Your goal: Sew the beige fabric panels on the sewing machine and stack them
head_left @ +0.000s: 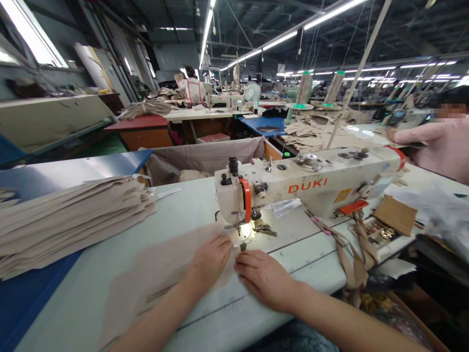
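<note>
A thin beige fabric piece (154, 259) lies on the pale green sewing table, its right end close to the needle of a white sewing machine (271, 188) marked DUKI. My left hand (212, 256) is closed, its fingertips gripping the fabric's edge just in front of the lit presser foot (245, 232). Beside it, my right hand (262, 276) has its fingers bent together at the fabric's right end; its thumb is partly hidden. A dark slit-like strip (161, 293) shows in the fabric near my left forearm.
A stack of beige fabric pieces (73, 215) rests at the left. Right of the needle are scissors (315, 220), hanging beige straps (353, 264) and a tray of small metal parts (384, 233). Thread cones (303, 89) stand behind the machine. A person in pink (445, 142) works at right.
</note>
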Demonstrator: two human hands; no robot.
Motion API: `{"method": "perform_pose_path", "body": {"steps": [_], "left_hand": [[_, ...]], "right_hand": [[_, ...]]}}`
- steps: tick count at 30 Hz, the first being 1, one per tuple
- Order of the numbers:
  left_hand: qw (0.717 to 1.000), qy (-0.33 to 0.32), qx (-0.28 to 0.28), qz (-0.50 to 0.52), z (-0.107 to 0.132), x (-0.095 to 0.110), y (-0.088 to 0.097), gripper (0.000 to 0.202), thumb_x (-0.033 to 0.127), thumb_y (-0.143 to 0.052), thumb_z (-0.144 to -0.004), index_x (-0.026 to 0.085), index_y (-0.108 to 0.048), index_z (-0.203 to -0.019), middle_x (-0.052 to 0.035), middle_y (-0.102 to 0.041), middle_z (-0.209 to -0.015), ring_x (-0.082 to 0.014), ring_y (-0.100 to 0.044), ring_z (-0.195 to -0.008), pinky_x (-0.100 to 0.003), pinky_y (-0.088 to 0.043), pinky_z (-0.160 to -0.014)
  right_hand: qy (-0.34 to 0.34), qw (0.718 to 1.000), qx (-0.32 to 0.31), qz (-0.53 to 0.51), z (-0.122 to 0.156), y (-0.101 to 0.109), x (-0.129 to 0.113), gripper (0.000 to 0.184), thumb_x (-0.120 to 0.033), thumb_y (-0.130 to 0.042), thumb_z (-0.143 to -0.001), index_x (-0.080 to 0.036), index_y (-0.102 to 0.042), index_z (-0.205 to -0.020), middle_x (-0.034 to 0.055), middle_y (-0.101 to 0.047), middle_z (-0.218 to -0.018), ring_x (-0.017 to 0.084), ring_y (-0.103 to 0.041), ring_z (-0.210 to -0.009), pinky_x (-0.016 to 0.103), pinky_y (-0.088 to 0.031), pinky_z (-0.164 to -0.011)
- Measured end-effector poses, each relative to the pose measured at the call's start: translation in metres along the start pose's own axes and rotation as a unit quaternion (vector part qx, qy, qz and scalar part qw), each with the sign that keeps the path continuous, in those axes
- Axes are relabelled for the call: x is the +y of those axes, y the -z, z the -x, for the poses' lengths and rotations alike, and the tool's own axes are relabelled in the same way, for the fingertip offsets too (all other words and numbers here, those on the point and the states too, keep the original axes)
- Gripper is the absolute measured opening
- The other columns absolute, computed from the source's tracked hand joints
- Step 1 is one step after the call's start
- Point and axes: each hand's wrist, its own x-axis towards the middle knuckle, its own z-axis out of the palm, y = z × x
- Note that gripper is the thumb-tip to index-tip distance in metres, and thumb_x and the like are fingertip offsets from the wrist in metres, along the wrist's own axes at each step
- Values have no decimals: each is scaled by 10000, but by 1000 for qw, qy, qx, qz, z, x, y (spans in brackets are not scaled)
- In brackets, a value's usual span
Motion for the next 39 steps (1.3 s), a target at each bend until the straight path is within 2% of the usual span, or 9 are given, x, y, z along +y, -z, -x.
{"method": "perform_pose_path", "body": {"steps": [7,14,24,28,33,36,39], "left_hand": [[1000,-9,-19,10,-1,-2,-1,257,142,-409,-938,190,-661,-926,-60,-680,-927,-190,-613,-928,-336,-500,-879],[999,-22,-23,-5,-1,0,0,323,70,-357,-917,178,-661,-925,-66,-688,-918,-197,-615,-938,-353,-495,-902],[998,-32,-41,-34,-2,2,2,327,50,-354,-904,157,-662,-926,-80,-689,-936,-206,-618,-929,-349,-513,-879],[998,-22,-50,-32,-1,2,2,320,55,-358,-905,163,-655,-955,-78,-683,-955,-203,-614,-937,-346,-512,-878],[998,-14,-58,-38,-1,5,3,304,77,-376,-902,163,-664,-947,-86,-687,-942,-215,-619,-920,-350,-521,-845],[997,-16,-60,-39,1,8,4,305,81,-391,-900,153,-678,-971,-99,-702,-956,-219,-624,-946,-355,-509,-882],[999,-6,-45,-27,6,12,5,324,114,-390,-916,137,-677,-1064,-117,-707,-1053,-222,-621,-1024,-370,-495,-944]], "right_hand": [[-5,1000,3,4,-2,1,0,208,-169,-487,-943,-147,-627,-1095,110,-649,-1143,212,-551,-1109,354,-451,-993],[-7,1000,-2,15,0,0,0,225,-161,-488,-942,-141,-619,-1123,116,-644,-1156,208,-540,-1128,352,-450,-1001],[-2,1000,5,3,0,-2,1,228,-163,-487,-939,-143,-625,-1119,109,-647,-1154,202,-545,-1121,343,-441,-1003],[-19,1000,-3,2,-8,7,6,183,-144,-505,-924,-154,-650,-1034,97,-670,-1053,195,-576,-1025,329,-463,-947],[-52,997,-25,57,-26,14,19,125,-135,-541,-907,-137,-652,-964,86,-657,-933,218,-564,-918,343,-468,-875],[-50,993,-45,93,-33,12,25,107,-126,-569,-887,-135,-659,-944,79,-645,-910,225,-555,-905,343,-463,-858],[-43,991,-56,112,-35,11,27,104,-130,-569,-894,-140,-665,-933,74,-642,-907,219,-555,-900,337,-458,-856]]}}
